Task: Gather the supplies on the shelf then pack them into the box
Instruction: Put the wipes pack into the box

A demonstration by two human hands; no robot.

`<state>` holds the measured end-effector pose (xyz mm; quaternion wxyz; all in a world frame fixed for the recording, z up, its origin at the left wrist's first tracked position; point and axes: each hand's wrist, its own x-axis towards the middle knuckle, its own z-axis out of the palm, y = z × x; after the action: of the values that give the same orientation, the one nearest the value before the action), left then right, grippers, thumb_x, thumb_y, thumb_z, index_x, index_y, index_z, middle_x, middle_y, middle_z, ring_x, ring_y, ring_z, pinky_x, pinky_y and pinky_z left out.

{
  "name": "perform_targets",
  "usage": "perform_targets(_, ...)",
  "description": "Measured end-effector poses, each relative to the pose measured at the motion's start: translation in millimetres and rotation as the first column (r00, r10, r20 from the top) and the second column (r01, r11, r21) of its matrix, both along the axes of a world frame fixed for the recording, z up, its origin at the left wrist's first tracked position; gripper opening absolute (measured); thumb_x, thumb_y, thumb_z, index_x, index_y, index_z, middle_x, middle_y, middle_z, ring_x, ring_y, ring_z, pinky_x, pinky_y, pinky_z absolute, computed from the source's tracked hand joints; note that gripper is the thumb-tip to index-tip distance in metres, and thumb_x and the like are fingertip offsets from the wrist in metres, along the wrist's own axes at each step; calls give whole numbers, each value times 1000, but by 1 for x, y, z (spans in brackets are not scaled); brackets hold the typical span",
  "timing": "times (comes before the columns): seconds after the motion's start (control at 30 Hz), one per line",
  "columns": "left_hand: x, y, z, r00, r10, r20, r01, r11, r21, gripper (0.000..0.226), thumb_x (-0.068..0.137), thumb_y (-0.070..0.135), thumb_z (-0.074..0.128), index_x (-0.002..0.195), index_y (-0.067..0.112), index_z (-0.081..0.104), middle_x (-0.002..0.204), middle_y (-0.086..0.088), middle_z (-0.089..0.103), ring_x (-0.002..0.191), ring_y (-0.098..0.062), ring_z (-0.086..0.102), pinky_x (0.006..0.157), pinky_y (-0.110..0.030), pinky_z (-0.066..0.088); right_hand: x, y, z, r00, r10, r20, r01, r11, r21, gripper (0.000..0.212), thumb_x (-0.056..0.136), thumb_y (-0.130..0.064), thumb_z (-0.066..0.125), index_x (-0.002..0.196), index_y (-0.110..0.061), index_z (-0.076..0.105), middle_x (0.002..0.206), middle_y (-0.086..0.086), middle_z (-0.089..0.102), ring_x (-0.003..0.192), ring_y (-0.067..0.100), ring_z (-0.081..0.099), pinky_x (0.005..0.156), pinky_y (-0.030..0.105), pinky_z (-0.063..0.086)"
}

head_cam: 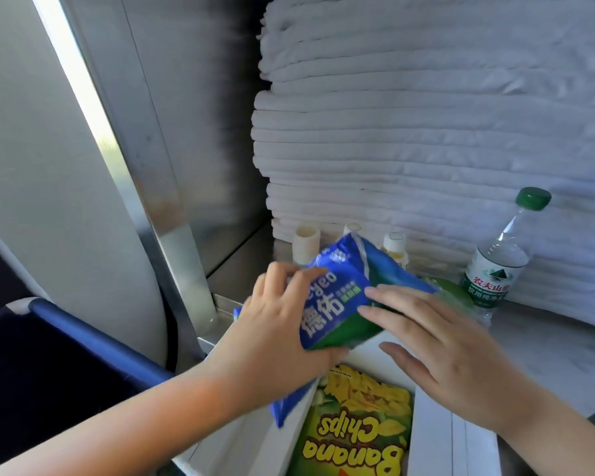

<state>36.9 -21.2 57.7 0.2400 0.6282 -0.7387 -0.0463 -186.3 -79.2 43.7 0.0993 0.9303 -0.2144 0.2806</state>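
Blue-green packet point(337, 297) held tilted over the open white box point(437, 434), in front of the shelf point(547, 338). Gripped by left hand point(272, 324), fingers point(299, 274) curled over its top edge, thumb beneath. Right hand point(457, 359) flat, straight fingers touching its green side. Banana chips bag point(358, 431) inside box; water bottle point(498, 262) upright on shelf.

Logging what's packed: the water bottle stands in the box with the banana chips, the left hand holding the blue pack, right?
No. Head view: the water bottle stands on the shelf; the banana chips lie in the box, the left hand holding the blue pack.
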Motion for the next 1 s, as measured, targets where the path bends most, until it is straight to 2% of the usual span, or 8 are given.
perform_targets(0.13,-9,16,-18,999,-19,-34,24,990,136,86,68,74,55,136,46,12,119,22,16,116,2,22,97,-20,34,-2,6,2,993,54,-103,-44,994,98,41,95,-35,42,126,-14,59,132,1,54,124,12,47,97,28,47)
perform_targets(0.23,-10,20,-29,999,-8,-48,16,987,158,86,68,74,56,137,44,13,117,21,17,116,1,24,96,-17,32,-5,6,-1,985,79,-151,-52,984,171,39,91,-33,52,126,-17,59,132,-2,54,121,10,50,94,30,50)
perform_targets(0.3,-11,22,-35,999,-12,-36,18,986,168,87,69,76,53,137,42,13,117,20,17,116,1,24,98,-19,34,-6,5,-4,981,93,-170,-57,977,206,42,86,-31,58,127,-20,59,132,-4,54,121,10,51,93,31,51)
perform_targets(0.5,-14,27,-48,998,-45,-45,55,961,270,92,66,79,53,136,48,2,120,21,12,115,1,22,93,-18,36,-11,1,-5,958,147,-245,-73,954,290,42,85,-35,55,126,-30,58,137,-10,51,124,7,47,95,30,48)
perform_targets(0.57,-15,29,-51,995,-70,-65,87,942,323,94,65,78,55,134,50,-2,120,23,11,114,1,22,91,-16,37,-12,-1,-6,947,174,-268,-83,944,320,44,81,-33,59,125,-32,59,137,-13,51,124,5,47,98,30,46)
perform_targets(0.77,-20,31,-55,987,-147,-62,158,849,504,96,67,78,56,135,51,-5,124,21,12,121,-9,33,97,-28,43,-10,0,-14,912,211,-351,-58,915,400,43,77,-37,72,119,-38,61,130,-21,54,117,-5,47,94,17,41)
perform_targets(0.9,-26,28,-58,980,-198,-22,169,769,616,93,68,81,50,137,48,-2,128,16,15,117,-15,40,94,-32,44,-13,-6,-27,886,242,-395,2,851,525,40,90,-42,56,124,-59,44,126,-53,22,117,-30,16,101,1,15)
perform_targets(1.0,-32,26,-62,970,-243,31,164,737,655,89,71,81,47,138,44,1,133,10,16,119,-20,40,93,-36,43,-17,-12,-36,848,270,-456,57,808,586,41,88,-44,57,127,-55,46,123,-51,25,108,-37,13,94,-4,12)
